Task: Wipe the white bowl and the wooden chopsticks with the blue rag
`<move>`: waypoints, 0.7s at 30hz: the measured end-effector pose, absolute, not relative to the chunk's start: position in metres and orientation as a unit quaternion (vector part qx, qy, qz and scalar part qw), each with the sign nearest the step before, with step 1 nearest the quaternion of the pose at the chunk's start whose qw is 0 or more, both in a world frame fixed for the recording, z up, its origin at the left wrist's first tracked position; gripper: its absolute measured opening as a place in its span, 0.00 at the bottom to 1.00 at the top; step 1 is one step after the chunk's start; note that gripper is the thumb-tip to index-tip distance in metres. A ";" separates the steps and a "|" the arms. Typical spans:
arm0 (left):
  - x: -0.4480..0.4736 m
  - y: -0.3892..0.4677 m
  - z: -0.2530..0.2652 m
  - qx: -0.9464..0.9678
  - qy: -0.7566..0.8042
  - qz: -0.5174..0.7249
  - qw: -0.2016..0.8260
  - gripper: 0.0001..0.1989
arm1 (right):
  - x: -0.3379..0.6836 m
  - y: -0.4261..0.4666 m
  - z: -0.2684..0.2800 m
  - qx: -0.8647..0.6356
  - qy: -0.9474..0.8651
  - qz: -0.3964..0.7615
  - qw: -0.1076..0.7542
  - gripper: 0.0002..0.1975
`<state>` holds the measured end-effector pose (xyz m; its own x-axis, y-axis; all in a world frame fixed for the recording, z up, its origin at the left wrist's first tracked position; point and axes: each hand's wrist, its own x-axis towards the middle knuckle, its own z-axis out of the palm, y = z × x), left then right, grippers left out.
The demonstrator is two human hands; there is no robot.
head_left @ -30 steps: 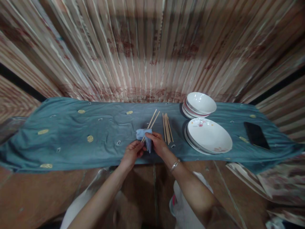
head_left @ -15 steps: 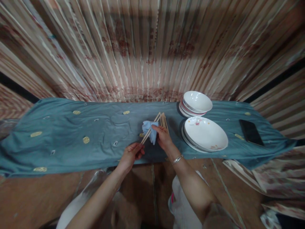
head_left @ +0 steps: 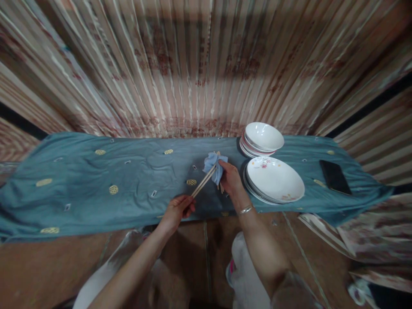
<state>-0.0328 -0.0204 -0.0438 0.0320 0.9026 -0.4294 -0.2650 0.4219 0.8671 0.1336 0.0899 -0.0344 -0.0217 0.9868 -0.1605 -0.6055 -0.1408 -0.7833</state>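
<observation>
My left hand (head_left: 178,209) is closed on the near ends of a pair of wooden chopsticks (head_left: 202,183), which slant up and to the right over the table. A light blue cloth (head_left: 212,164) is wrapped around their far ends. My right hand (head_left: 230,175), with a silver bangle at its wrist, pinches that cloth around the chopsticks. More chopsticks (head_left: 220,188) lie on the tablecloth beneath, mostly hidden by the cloth and my right hand.
Right of my hands stand a stack of plates (head_left: 275,180) and, behind it, a stack of bowls (head_left: 264,136). A black phone-like slab (head_left: 334,177) lies farther right. A blue-green tablecloth (head_left: 80,171) covers the narrow table. A patterned curtain (head_left: 193,64) hangs behind.
My right hand and the cloth have slid up and right along the chopsticks, toward their far ends. The left hand keeps its grip in nearly the same place.
</observation>
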 end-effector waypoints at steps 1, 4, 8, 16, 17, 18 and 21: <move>-0.033 -0.020 -0.044 0.300 0.533 0.447 0.653 0.19 | 0.133 0.090 -0.035 -0.361 -0.262 0.664 0.600 0.10; -0.033 -0.021 -0.043 0.301 0.533 0.452 0.648 0.19 | 0.130 0.088 -0.036 -0.374 -0.250 0.669 0.592 0.10; -0.033 -0.020 -0.043 0.301 0.532 0.459 0.645 0.19 | 0.123 0.082 -0.035 -0.374 -0.259 0.691 0.562 0.10; -0.031 -0.014 -0.038 0.280 0.530 0.480 0.640 0.18 | 0.094 0.059 -0.039 -0.360 -0.270 0.735 0.507 0.13; -0.031 -0.013 -0.038 0.279 0.529 0.482 0.640 0.18 | 0.091 0.057 -0.040 -0.361 -0.271 0.736 0.504 0.13; -0.031 -0.013 -0.037 0.278 0.527 0.484 0.641 0.18 | 0.089 0.055 -0.042 -0.364 -0.273 0.736 0.501 0.13; -0.032 -0.011 -0.035 0.276 0.520 0.494 0.640 0.18 | 0.083 0.047 -0.046 -0.367 -0.292 0.738 0.485 0.13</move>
